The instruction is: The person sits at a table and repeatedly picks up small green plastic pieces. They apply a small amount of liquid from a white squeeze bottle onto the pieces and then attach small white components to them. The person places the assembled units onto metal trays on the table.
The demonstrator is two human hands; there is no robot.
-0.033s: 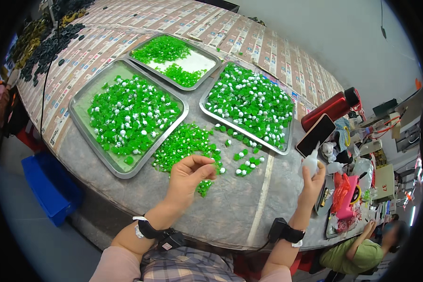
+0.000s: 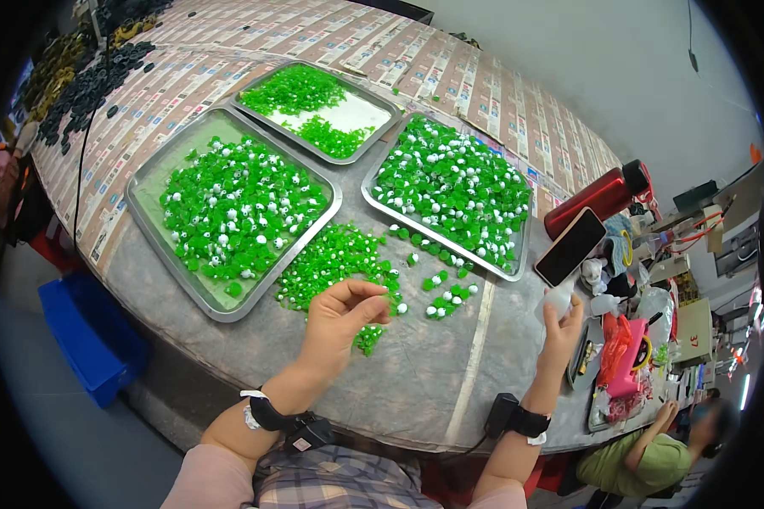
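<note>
My left hand (image 2: 341,321) is closed in a pinch at the near edge of a loose heap of small green pieces (image 2: 331,263). A tiny green piece (image 2: 390,299) shows at its fingertips, partly hidden by them. To the right, my right hand (image 2: 562,329) is wrapped round a translucent white squeeze bottle (image 2: 553,304), held up off the table; its outline is smeared. Between the hands lie small groups of green pieces with white balls (image 2: 452,299). Two metal trays, one at left (image 2: 221,312) and one at right (image 2: 437,240), hold many green pieces and white balls.
A third tray (image 2: 369,151) with green pieces stands behind. On the right lie a phone (image 2: 571,246), a red flask (image 2: 598,199) and a pink holder (image 2: 626,369). A blue bin (image 2: 93,335) is at lower left; a person in a green shirt (image 2: 645,462) sits at lower right.
The squeeze bottle has tipped in my right hand; its nozzle, which pointed up, is now blurred. My left hand looks unmoved.
</note>
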